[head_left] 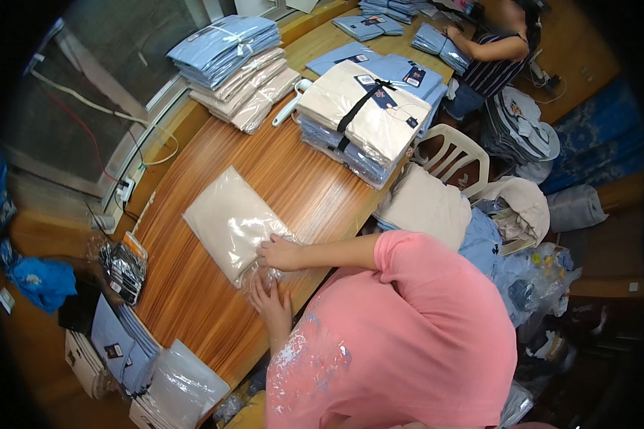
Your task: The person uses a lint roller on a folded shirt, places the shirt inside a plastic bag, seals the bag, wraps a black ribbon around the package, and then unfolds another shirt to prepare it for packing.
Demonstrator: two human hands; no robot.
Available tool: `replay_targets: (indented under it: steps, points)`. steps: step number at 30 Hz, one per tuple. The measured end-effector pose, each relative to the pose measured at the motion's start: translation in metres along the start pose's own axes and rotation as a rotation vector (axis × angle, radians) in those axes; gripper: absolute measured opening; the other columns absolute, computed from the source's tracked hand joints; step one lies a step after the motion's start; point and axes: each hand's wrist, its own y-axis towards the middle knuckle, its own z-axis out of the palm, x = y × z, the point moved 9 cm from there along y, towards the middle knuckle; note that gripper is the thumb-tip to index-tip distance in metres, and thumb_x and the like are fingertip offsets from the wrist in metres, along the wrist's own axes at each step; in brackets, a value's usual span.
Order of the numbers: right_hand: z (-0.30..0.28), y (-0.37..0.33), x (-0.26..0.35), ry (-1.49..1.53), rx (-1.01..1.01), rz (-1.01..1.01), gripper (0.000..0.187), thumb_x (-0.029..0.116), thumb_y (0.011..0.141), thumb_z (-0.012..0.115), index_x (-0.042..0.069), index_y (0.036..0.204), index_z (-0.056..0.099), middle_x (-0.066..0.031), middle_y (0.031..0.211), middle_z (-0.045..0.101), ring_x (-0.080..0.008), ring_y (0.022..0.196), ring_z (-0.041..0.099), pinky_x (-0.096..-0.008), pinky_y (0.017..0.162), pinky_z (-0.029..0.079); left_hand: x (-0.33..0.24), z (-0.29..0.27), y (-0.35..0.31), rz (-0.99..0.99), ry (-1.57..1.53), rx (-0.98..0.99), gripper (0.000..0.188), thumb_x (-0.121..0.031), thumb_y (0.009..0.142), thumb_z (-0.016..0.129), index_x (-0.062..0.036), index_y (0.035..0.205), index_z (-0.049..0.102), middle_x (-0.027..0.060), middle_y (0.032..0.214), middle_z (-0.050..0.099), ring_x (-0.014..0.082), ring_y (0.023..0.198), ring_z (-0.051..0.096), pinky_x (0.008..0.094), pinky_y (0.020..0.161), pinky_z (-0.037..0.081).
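Observation:
A folded cream garment (225, 207) lies in a clear plastic bag (237, 275) on the striped wooden table. My right hand (282, 254) rests on the bag's near end, its fingers bent onto the crinkled film. Just below it, my left hand (270, 306) touches the loose edge of the bag with fingers spread. Glare on the plastic and the small size of the fingertips hide exactly how the film sits between them.
Bagged blue and cream garments (229, 50) are stacked at the back. A black-ribboned stack (365, 107) stands right of a white-handled tool (286, 112). A white chair (454, 150) and cloth piles stand right. Another person (504, 57) handles a blue packet (436, 46).

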Motion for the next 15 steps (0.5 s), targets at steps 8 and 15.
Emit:
replay_targets:
  steps: [8, 15]
  points:
    - [-0.029, 0.011, 0.010, 0.179, -0.235, -0.098, 0.010, 0.017, 0.069, 0.058, 0.012, 0.076, 0.062, -0.0086, 0.087, 0.059, -0.0270, 0.087, 0.053, -0.0405, 0.083, 0.038, 0.018, 0.011, -0.002, 0.122, -0.269, 0.067, 0.045, -0.021, 0.080, 0.060, -0.0005, 0.118, 0.047, 0.0190, 0.122, 0.045, 0.0360, 0.113, 0.041, 0.0441, 0.097, 0.032]
    - [-0.040, 0.030, 0.029, -0.102, -0.331, -0.187, 0.027, 0.016, 0.075, 0.064, 0.007, 0.096, 0.050, -0.0125, 0.119, 0.049, -0.0316, 0.116, 0.043, -0.0484, 0.098, 0.032, 0.018, 0.020, -0.018, 0.190, -0.071, -0.035, 0.055, -0.021, 0.077, 0.060, 0.0052, 0.122, 0.042, 0.0204, 0.128, 0.040, 0.0352, 0.120, 0.036, 0.0448, 0.100, 0.030]
